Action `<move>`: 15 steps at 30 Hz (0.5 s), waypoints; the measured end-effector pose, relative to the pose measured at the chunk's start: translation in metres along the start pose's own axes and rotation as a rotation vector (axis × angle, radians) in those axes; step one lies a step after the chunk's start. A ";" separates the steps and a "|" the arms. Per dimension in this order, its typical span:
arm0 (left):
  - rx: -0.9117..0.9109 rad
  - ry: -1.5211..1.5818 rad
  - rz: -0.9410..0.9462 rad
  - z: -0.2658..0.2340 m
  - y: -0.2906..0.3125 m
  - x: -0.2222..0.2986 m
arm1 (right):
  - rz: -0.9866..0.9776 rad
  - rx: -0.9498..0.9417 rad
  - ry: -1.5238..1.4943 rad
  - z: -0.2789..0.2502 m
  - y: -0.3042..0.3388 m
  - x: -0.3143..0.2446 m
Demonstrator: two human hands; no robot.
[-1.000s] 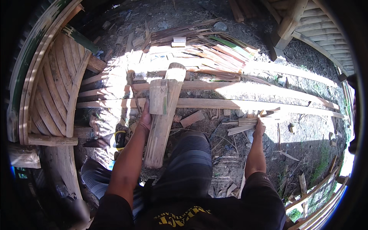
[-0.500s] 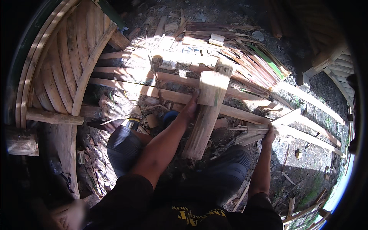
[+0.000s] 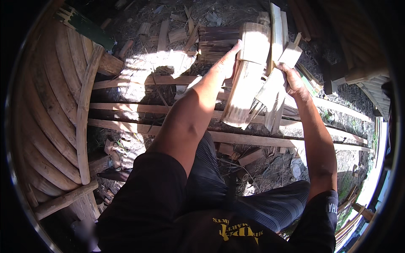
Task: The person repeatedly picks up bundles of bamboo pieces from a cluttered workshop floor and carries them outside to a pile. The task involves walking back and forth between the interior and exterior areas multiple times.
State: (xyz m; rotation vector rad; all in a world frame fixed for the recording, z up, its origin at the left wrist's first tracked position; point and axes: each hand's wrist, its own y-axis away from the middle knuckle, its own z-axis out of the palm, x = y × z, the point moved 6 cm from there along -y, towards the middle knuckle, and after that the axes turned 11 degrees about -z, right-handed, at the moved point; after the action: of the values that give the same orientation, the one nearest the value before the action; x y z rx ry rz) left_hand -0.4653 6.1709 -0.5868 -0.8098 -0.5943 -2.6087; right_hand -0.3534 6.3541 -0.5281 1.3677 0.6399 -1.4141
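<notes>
My left hand (image 3: 231, 59) is closed on the left edge of two wide, pale split bamboo pieces (image 3: 244, 90), which overlap lengthwise and slant away from me. Just to their right, my right hand (image 3: 292, 80) wraps around a bundle of thinner bamboo strips (image 3: 276, 40) of uneven length. Their lower ends fan out beside the wide pieces. A short pale block (image 3: 291, 54) shows at the top of the right hand, and I cannot tell whether it is gripped or only resting. Strong sunlight washes out the wide pieces.
Long narrow wooden rails (image 3: 168, 109) run left to right beneath my arms. A curved slatted bamboo panel (image 3: 55, 101) stands at the left, and another slatted piece (image 3: 375, 95) is at the far right. Offcuts (image 3: 179, 36) litter the ground, with dark strips (image 3: 215, 44) stacked beyond.
Both hands have moved forward, away from my body, carrying the bamboo. My right hand's bundle has swung from sideways to lengthwise, close beside the wide pieces. The view has shifted too.
</notes>
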 end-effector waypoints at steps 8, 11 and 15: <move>0.343 -0.179 -0.068 -0.166 0.055 0.094 | 0.076 -0.148 0.003 0.123 -0.076 0.023; 0.522 -0.222 -0.116 -0.233 0.084 0.107 | 0.196 -0.164 -0.130 0.169 -0.098 0.072; 0.511 -0.132 -0.265 -0.266 0.110 0.115 | 0.257 -0.312 -0.344 0.234 -0.129 0.152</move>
State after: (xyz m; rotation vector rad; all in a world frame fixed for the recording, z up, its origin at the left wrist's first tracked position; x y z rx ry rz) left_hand -0.6264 5.9259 -0.6857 -0.7739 -1.4176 -2.4506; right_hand -0.5372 6.1429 -0.6558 0.8986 0.4194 -1.2418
